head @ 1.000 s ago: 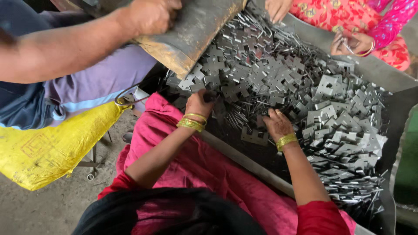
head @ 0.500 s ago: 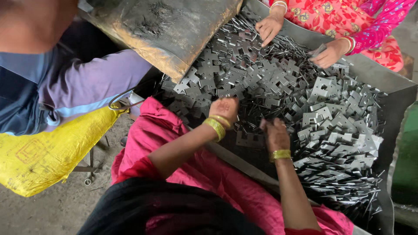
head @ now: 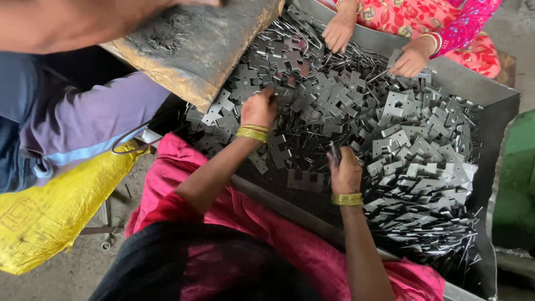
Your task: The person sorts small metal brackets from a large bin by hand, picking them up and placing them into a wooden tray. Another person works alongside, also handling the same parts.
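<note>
Nearest to you, pink cloth covers your lap and runs up against the near edge of the grey metal tray, which holds a deep heap of flat stamped metal pieces. Both your forearms reach over that edge into the heap, each with gold bangles at the wrist.

Your right hand sits just inside the near edge, towards the middle of the tray. Its fingers are curled in narrow and a thin dark piece sticks up from them, so it is holding a piece, though how many you cannot tell.

Your left hand is a little farther in, near the tray's left edge. It is closed into a loose fist with the fingertips buried among the pieces; whether it grips anything cannot be told.

Off the tray's left edge, a yellow sack lies on the floor beside a person in a grey and lilac sleeve. Above your left hand, a worn, dirty board tilts over the tray's far left corner.

At the far edge, another person in a red flowered garment has two hands in the heap: one spread on the pieces, the other closed around a piece.
</note>
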The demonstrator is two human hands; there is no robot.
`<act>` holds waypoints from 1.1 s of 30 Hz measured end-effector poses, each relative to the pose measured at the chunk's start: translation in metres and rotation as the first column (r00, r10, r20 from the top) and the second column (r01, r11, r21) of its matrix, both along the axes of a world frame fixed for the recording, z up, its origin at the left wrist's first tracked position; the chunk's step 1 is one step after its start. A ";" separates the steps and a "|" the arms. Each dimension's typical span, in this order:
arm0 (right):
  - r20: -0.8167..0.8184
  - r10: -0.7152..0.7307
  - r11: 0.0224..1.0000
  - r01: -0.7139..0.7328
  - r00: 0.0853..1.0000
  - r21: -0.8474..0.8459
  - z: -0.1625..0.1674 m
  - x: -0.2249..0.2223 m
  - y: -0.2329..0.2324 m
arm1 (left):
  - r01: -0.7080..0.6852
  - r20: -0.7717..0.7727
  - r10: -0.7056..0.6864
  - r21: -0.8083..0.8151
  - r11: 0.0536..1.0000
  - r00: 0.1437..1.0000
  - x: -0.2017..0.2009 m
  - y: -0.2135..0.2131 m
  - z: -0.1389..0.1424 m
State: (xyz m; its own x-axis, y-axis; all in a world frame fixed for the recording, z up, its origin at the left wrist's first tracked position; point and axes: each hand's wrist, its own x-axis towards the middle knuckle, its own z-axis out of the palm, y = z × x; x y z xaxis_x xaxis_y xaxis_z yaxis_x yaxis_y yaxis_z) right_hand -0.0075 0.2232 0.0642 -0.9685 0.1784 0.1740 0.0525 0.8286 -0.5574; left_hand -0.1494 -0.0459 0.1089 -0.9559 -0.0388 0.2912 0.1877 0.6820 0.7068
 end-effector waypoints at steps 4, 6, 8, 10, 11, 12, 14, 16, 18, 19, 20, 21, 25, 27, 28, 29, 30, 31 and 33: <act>0.164 -0.165 0.239 0.201 0.973 -0.950 -0.008 -0.002 -0.032 | -0.009 0.164 -0.107 0.584 0.812 0.981 0.048 0.003 0.031; 0.289 -0.058 -0.004 0.290 0.955 -0.957 -0.015 0.003 -0.044 | -0.031 0.285 -0.171 0.587 0.809 0.943 0.078 0.020 0.035; 0.343 0.026 -0.179 0.342 0.939 -0.922 -0.024 0.006 -0.055 | -0.010 0.372 -0.123 0.334 0.942 0.920 0.111 0.042 0.032; 0.365 0.041 -0.300 0.360 0.930 -0.883 -0.036 0.012 -0.064 | 0.045 0.171 -0.067 0.126 0.991 0.983 0.135 0.049 0.020; 0.309 -0.003 -0.156 0.305 0.951 -0.939 -0.043 0.013 -0.073 | 0.017 -0.002 -0.017 0.074 0.997 1.000 0.144 0.049 0.010; 0.242 -0.038 -0.009 0.242 0.969 -0.970 -0.052 0.011 -0.087 | -0.016 -0.181 0.021 0.027 0.999 0.983 0.150 0.048 0.000; 0.119 -0.100 0.357 0.147 0.988 -0.922 -0.059 0.007 -0.105 | -0.005 0.290 -0.063 0.228 0.974 0.955 0.151 0.039 -0.026; 0.028 -0.121 0.729 0.108 0.992 -0.676 -0.057 0.002 -0.128 | -0.043 0.455 -0.176 0.432 0.901 0.873 0.148 0.021 -0.056; -0.029 -0.115 0.952 0.102 0.993 -0.288 -0.038 0.005 -0.125 | -0.018 0.328 -0.251 0.640 0.768 0.911 0.135 -0.003 -0.078; -0.055 -0.101 0.993 0.098 0.993 -0.067 -0.024 0.008 -0.117 | -0.019 0.289 -0.258 0.699 0.715 0.922 0.125 -0.013 -0.083; -0.031 -0.166 0.980 0.168 0.986 0.111 -0.008 0.018 -0.101 | -0.021 0.248 -0.256 0.755 0.655 0.934 0.113 -0.022 -0.083; -0.023 -0.228 0.932 0.225 0.973 0.284 0.008 0.031 -0.084 | -0.019 0.204 -0.248 0.805 0.592 0.947 0.097 -0.032 -0.077; 0.221 -0.081 0.886 -0.031 0.972 0.462 0.045 0.053 -0.057 | -0.090 -0.008 0.102 0.415 0.905 0.995 -0.006 -0.084 -0.005; 0.126 0.122 0.915 -0.161 0.984 0.369 0.049 0.054 -0.059 | -0.378 0.175 0.342 0.251 0.891 0.923 -0.063 -0.103 0.040; 0.074 0.209 0.918 -0.222 0.975 0.327 0.049 0.052 -0.063 | -0.407 0.190 0.370 0.218 0.887 0.909 -0.084 -0.108 0.056; 0.158 0.274 0.879 -0.313 0.949 0.359 0.048 0.049 -0.065 | -0.436 0.204 0.400 0.181 0.882 0.893 -0.102 -0.117 0.075; 0.244 0.325 0.835 -0.399 0.914 0.380 0.047 0.044 -0.066 | -0.466 0.165 0.462 -0.021 0.885 0.871 -0.116 -0.127 0.087; 0.334 0.359 0.788 -0.474 0.872 0.393 0.046 0.041 -0.065 | -0.473 0.117 0.504 -0.219 0.854 0.856 -0.124 -0.131 0.091; 0.341 0.406 0.730 -0.526 0.848 0.436 0.044 0.033 -0.059 | -0.591 -0.203 0.558 -0.183 0.786 0.805 -0.120 -0.129 0.084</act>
